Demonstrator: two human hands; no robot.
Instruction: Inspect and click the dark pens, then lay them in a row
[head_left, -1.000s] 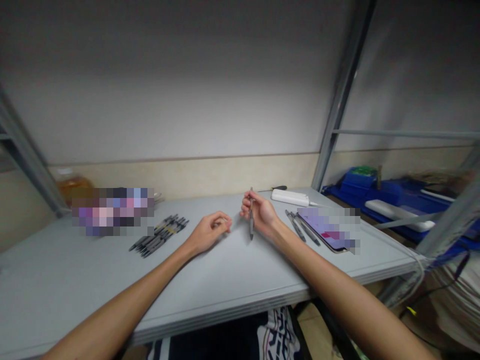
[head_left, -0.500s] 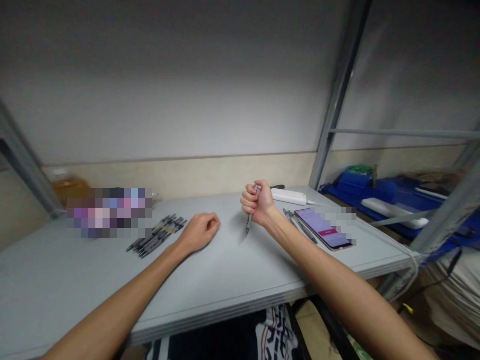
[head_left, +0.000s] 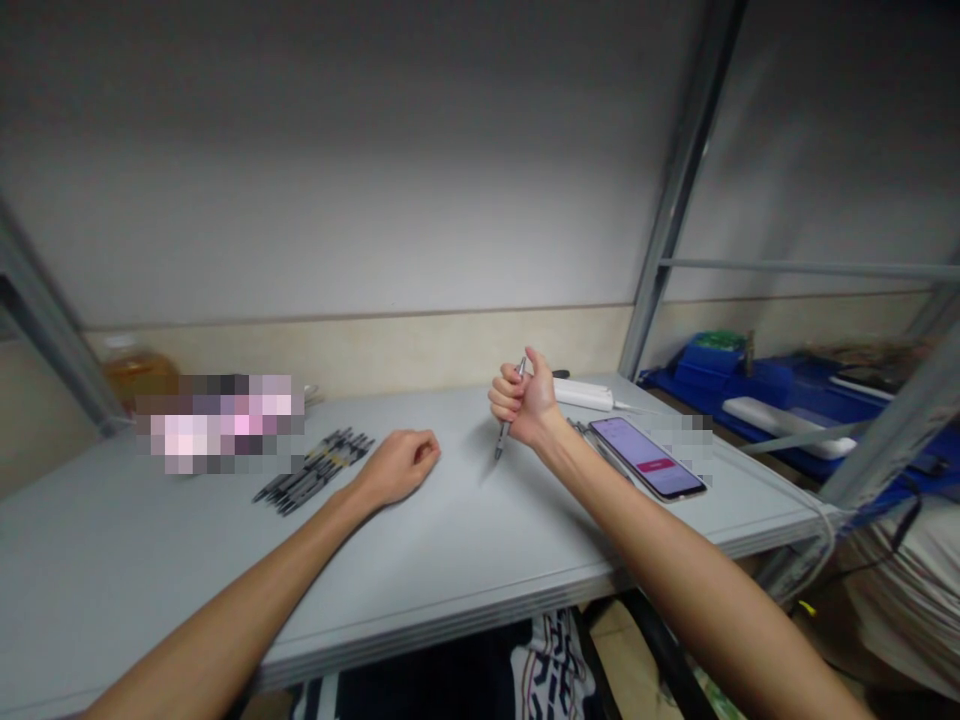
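My right hand (head_left: pixel 526 398) is wrapped round a pen (head_left: pixel 501 441) above the desk. The pen's tip points down and its silver end sticks up past my fingers, with the thumb raised beside it. My left hand (head_left: pixel 406 464) rests on the desk with its fingers curled inward; whether anything is inside cannot be made out. Left of it lies a bundle of several dark pens (head_left: pixel 315 472), side by side at a slant. Partly behind my right forearm, more pens (head_left: pixel 611 455) lie alongside a phone (head_left: pixel 649 458) with a lit screen.
A white power strip (head_left: pixel 583 393) with a cable lies at the back of the desk (head_left: pixel 420 560). A bottle of amber liquid (head_left: pixel 142 370) stands at the back left, beside a blurred-out patch. Metal posts (head_left: pixel 651 270) frame the desk; a blue surface (head_left: pixel 780 400) holds clutter at right.
My right hand has shifted slightly to the right with the pen. Its thumb has lifted off the pen's end, which now shows. My left hand has hardly moved.
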